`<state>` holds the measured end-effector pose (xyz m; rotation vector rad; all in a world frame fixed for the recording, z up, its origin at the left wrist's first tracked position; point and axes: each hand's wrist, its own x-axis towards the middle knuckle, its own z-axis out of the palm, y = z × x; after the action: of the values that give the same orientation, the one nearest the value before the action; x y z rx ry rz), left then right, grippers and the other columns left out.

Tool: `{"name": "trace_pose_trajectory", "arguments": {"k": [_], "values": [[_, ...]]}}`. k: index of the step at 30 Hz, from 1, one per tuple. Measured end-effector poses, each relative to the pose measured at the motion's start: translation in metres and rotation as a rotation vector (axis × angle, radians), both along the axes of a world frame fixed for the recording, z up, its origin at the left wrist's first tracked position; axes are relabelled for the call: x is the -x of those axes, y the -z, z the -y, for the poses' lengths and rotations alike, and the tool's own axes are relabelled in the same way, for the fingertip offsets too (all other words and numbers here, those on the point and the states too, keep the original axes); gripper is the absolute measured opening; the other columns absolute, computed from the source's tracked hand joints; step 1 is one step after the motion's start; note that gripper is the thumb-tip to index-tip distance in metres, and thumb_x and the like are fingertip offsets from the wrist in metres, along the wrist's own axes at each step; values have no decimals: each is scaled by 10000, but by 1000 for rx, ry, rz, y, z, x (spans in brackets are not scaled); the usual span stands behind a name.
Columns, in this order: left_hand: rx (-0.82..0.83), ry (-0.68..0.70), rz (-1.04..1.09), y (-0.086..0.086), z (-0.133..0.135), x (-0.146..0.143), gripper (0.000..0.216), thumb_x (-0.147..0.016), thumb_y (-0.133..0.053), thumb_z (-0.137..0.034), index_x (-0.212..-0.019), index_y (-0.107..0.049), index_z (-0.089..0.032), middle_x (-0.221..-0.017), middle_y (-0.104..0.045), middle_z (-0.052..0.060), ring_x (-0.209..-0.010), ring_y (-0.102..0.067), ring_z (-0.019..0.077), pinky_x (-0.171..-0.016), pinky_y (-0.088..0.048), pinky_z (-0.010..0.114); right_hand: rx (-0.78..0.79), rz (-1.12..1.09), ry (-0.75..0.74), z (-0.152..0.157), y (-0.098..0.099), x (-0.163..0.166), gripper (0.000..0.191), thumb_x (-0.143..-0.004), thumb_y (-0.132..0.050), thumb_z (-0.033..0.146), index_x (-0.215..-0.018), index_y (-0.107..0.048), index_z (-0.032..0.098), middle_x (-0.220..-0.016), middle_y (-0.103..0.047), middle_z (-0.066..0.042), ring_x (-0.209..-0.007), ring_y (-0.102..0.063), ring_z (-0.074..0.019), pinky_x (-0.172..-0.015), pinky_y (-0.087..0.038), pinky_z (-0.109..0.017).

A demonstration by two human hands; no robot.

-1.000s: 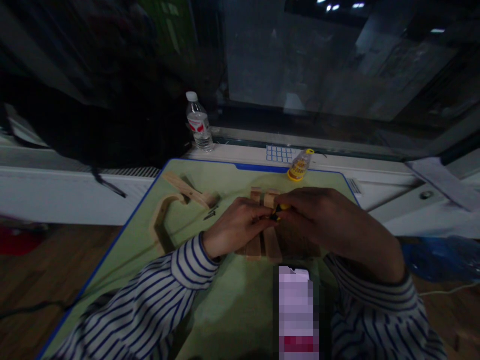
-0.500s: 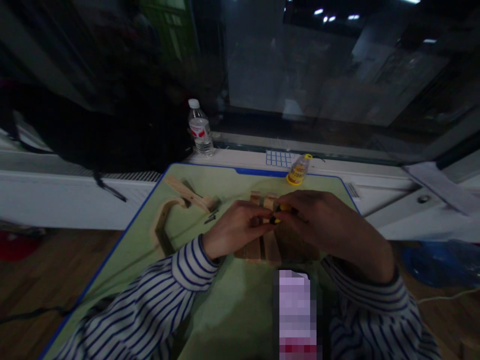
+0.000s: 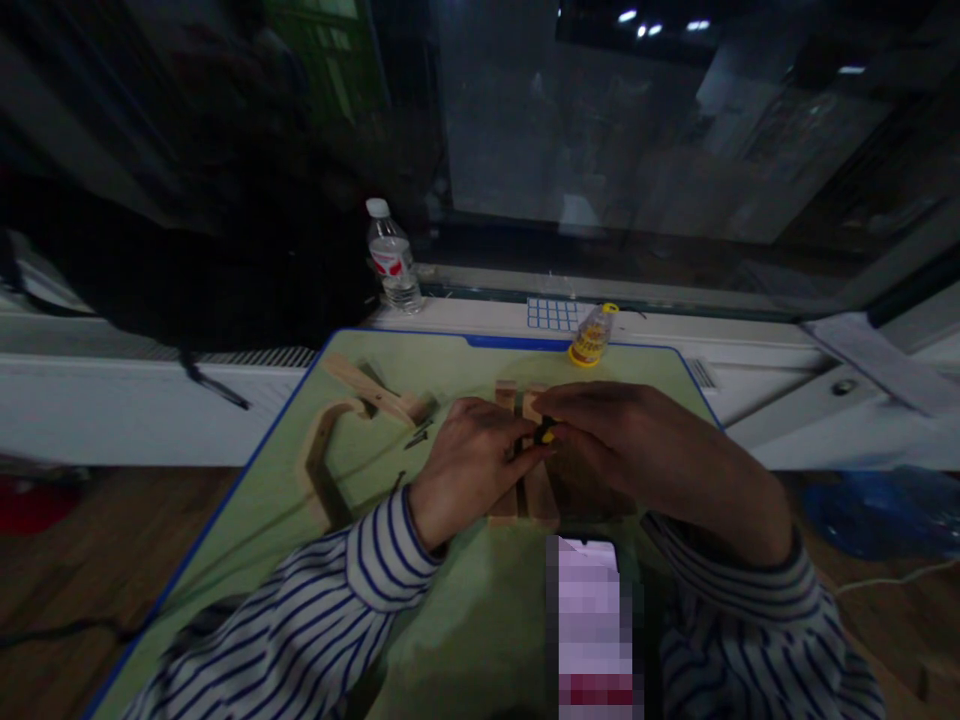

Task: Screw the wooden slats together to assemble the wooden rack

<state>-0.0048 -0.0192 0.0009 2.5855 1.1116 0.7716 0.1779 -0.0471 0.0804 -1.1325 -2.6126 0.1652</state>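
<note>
Small yellow-and-black tool is sitting over the far end of the pale wooden slat assembly, its long axis apparently running left-right. Right hand is pinching it from the assembly's right side; left hand is gripping its opposite tip, equally near.

Your view very dark. Only weak light falls on green mat, maybe from lamps above. Small bright spots shine in window glass up top, with dim reflections. Soft shadow lies on wood pieces. Top left corner almost black. Edges bend and stretch. Picture grainy, a bit soft. Blocky blurred patch low in middle.
</note>
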Motion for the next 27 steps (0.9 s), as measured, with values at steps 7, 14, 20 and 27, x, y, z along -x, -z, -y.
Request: {"name": "trace_pose_trajectory", "arguments": {"k": [7, 14, 20, 27], "values": [[63, 57, 22, 4, -4, 2, 204, -879, -586, -366, -949, -709, -218, -880, -736, 26, -843, -647, 215, -828, -407, 399, 22, 13, 39, -2, 2, 0, 275, -884, -491, 105, -1089, -653, 189, -1107, -700, -63, -1007, -652, -197, -870, -503, -330], [241, 262, 118, 2, -13, 6, 236, -940, -490, -272, -1090, -670, -242, -1030, -715, 24, -928, -651, 157, -835, -459, 298, 26, 105, 119, -1, 0, 3, 172, -919, -496, 208, -965, -653, 153, -1001, -701, -85, -929, -644, -198, -826, -465, -320], [286, 309, 169, 1, -16, 6, 247, -935, -498, -252, -1115, -665, -275, -1104, -701, 10, -944, -649, 143, -853, -467, 294, 19, 137, 143, -1, 1, 5, 196, -932, -487, 254, -981, -645, 148, -975, -696, -91, -920, -638, -202, -808, -460, -320], [300, 213, 108, -1, -13, 7, 254, -891, -571, -297, -1120, -670, -253, -905, -710, 12, -842, -638, 157, -802, -468, 291, 18, 154, 143, 0, -2, 6, 187, -939, -473, 240, -938, -635, 146, -979, -691, -90, -935, -638, -203, -826, -472, -322]]}}
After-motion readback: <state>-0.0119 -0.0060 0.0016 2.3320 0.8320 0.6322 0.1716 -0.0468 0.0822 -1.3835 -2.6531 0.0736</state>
